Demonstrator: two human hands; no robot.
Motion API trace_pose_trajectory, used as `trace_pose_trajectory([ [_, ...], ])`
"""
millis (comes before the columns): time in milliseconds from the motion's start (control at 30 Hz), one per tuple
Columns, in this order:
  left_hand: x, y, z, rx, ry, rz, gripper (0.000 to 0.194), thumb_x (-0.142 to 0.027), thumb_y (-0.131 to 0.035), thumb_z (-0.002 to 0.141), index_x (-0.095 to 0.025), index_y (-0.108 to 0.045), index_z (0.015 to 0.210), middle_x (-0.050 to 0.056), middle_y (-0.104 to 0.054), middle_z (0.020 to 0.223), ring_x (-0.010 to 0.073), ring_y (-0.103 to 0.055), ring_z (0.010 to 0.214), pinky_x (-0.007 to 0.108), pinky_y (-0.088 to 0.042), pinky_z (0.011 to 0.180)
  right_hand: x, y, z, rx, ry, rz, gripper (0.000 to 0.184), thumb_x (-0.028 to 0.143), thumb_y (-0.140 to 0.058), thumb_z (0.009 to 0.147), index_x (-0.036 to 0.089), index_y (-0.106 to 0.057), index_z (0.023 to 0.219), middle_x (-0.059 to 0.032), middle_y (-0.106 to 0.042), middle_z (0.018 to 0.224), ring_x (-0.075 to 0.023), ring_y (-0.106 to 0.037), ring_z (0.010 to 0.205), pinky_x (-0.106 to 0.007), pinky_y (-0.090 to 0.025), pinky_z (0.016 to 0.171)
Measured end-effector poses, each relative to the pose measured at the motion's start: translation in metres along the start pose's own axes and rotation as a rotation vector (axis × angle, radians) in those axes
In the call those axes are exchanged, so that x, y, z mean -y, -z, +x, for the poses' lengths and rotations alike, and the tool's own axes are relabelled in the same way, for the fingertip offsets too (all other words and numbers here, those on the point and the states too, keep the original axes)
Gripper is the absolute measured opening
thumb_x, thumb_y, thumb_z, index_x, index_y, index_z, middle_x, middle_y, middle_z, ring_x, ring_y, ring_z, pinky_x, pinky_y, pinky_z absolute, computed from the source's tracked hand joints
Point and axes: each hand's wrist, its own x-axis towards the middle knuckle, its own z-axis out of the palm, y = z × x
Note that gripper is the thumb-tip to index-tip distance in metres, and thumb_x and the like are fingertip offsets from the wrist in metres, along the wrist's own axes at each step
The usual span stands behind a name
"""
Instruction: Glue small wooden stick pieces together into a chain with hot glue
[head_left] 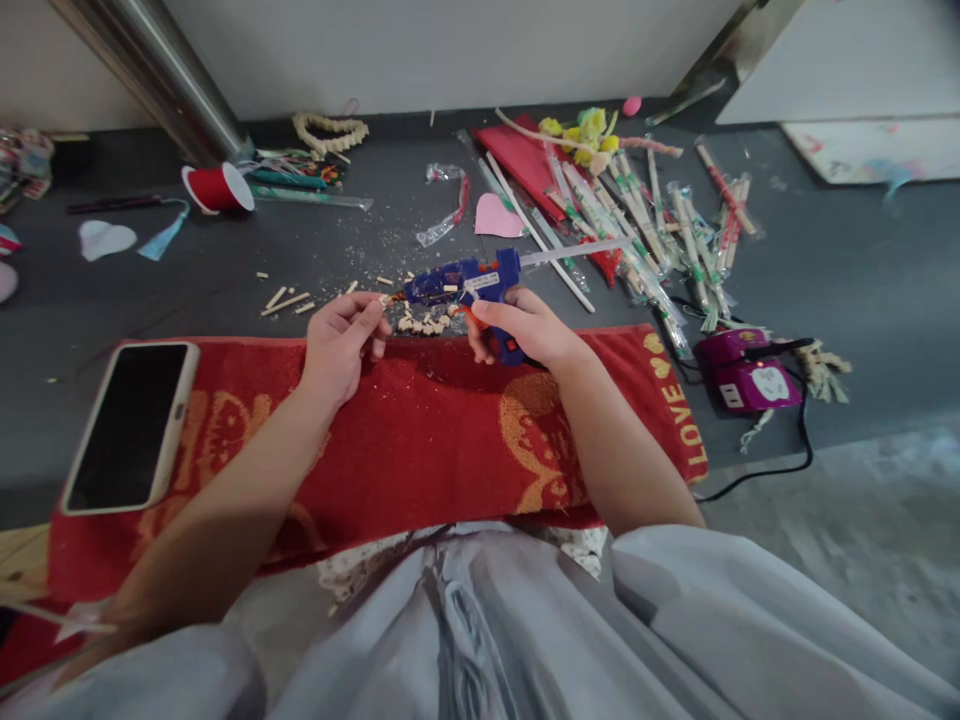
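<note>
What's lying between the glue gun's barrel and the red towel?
In the head view, a cluster of small pale bits shows between the barrel and the red towel, on the dark table.

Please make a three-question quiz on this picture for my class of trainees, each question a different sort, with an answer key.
1. Multiple choice: what does the right hand grip?
A) the spool of red ribbon
B) the blue glue gun
C) the purple box

2. True or false: the phone shows a dark screen.

3. Fill in the missing word: on the right end of the red towel, the yellow lettering reads "____".

Key: 1. B; 2. True; 3. LOVE.
</note>
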Motion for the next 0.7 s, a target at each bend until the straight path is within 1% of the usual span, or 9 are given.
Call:
trace_pose_trajectory([
  [100,-0.0001,0.0,-0.0002,0.002,0.005,0.014,0.02,-0.033,-0.081,0.072,-0.018,-0.069,0.078,-0.003,-0.06,0.053,0.0057,-0.045,0.034,0.018,-0.031,0.032,0.0001,-0.0004,0.0005,-0.016,-0.017,-0.005,0.041,0.052,-0.063,0.084,0.018,-0.053,0.064,0.0012,-0.062,0.05,-0.0069,-0.057,0.043,-0.019,-0.045,0.046],
  [267,-0.0006,0.0001,0.0003,0.011,0.011,0.012,0.025,-0.037,-0.082,0.071,-0.018,-0.068,0.078,-0.004,-0.06,0.052,0.0057,-0.044,0.033,0.019,-0.03,0.032,0.0004,-0.0008,0.0009,-0.026,-0.006,-0.024,0.043,0.055,-0.065,0.081,0.018,-0.052,0.063,0.0023,-0.06,0.049,-0.0072,-0.057,0.043,-0.02,-0.046,0.047],
  [400,-0.0009,-0.0001,0.0002,0.005,0.017,0.038,0.02,-0.034,-0.079,0.075,-0.018,-0.067,0.079,-0.003,-0.06,0.053,0.0061,-0.044,0.034,0.02,-0.031,0.032,-0.0008,-0.0004,0.0004,-0.027,-0.001,-0.022,0.043,0.054,-0.064,0.081,0.018,-0.052,0.062,0.0025,-0.059,0.049,-0.0078,-0.057,0.043,-0.021,-0.047,0.047],
  [700,-0.0038,-0.0021,-0.0012,0.002,0.024,0.048,0.014,-0.029,-0.076,0.08,-0.019,-0.066,0.077,-0.002,-0.059,0.054,0.0065,-0.044,0.034,0.02,-0.03,0.033,-0.0034,0.0025,0.0005,-0.033,0.011,-0.035,0.042,0.055,-0.063,0.083,0.019,-0.053,0.064,0.0032,-0.059,0.05,-0.007,-0.056,0.045,-0.021,-0.046,0.05],
])
